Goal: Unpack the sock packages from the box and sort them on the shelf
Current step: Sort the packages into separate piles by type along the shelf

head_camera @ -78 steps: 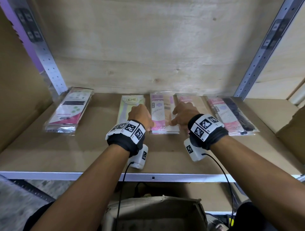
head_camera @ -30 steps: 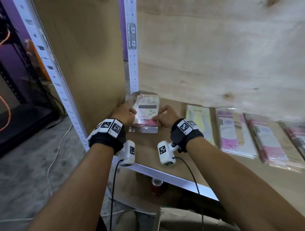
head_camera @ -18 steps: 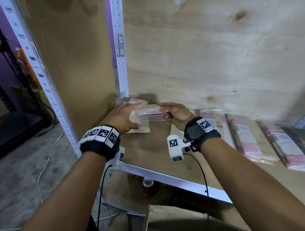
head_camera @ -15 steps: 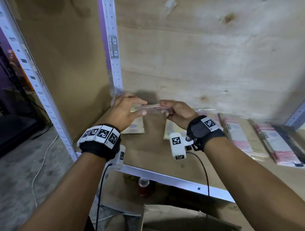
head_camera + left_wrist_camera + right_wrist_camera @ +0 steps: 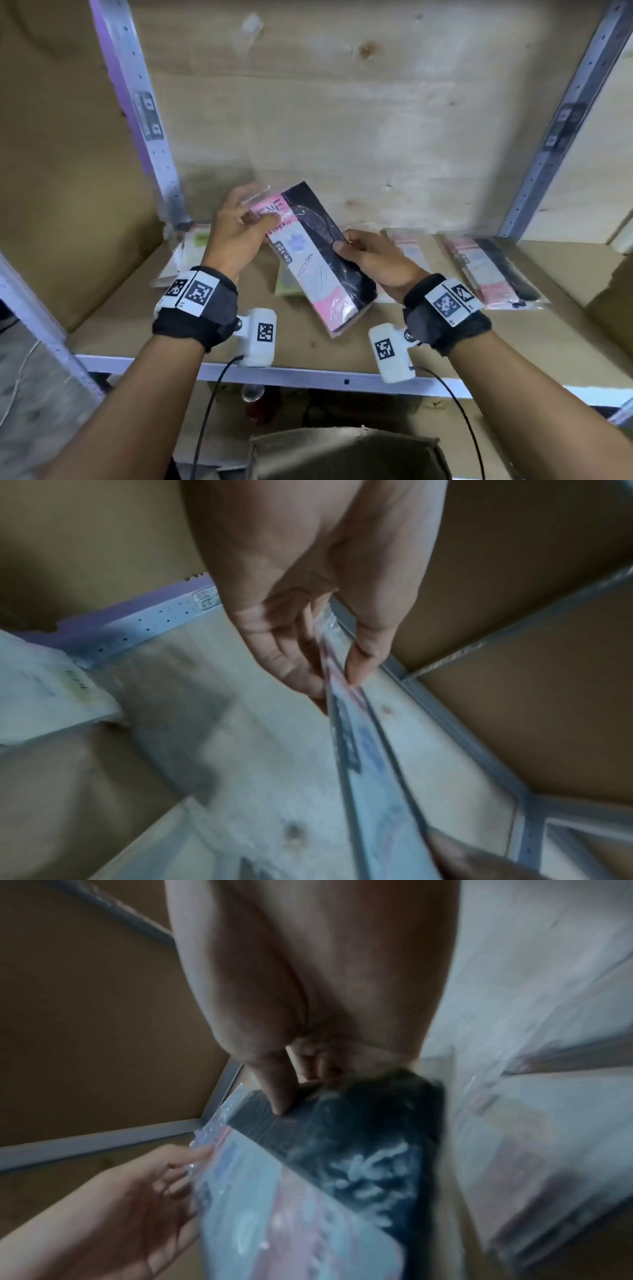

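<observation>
I hold one sock package [image 5: 317, 263] tilted above the shelf board [image 5: 130, 308]; its printed front is pink and white with a black sock on the right. My left hand [image 5: 260, 209] pinches its top left corner between thumb and fingers. My right hand [image 5: 346, 243] grips its right edge, thumb on the black part. In the left wrist view the package [image 5: 363, 739] shows edge-on in my left hand [image 5: 334, 683]. The right wrist view shows my right hand [image 5: 298, 1088] with its thumb on the package [image 5: 342, 1150]. More packages lie at the left [image 5: 185, 253] and right [image 5: 493, 270].
A greenish package [image 5: 286, 286] lies partly hidden under the held one, and a pale one [image 5: 407, 250] behind my right hand. Metal uprights [image 5: 144, 120] and plywood walls close in the shelf. An open cardboard box [image 5: 342, 452] stands below the shelf's front rail [image 5: 308, 373].
Both hands moved to the left stack and lifted one package from it. It has turned from edge-on to face up and moved right, towards the middle of the shelf.
</observation>
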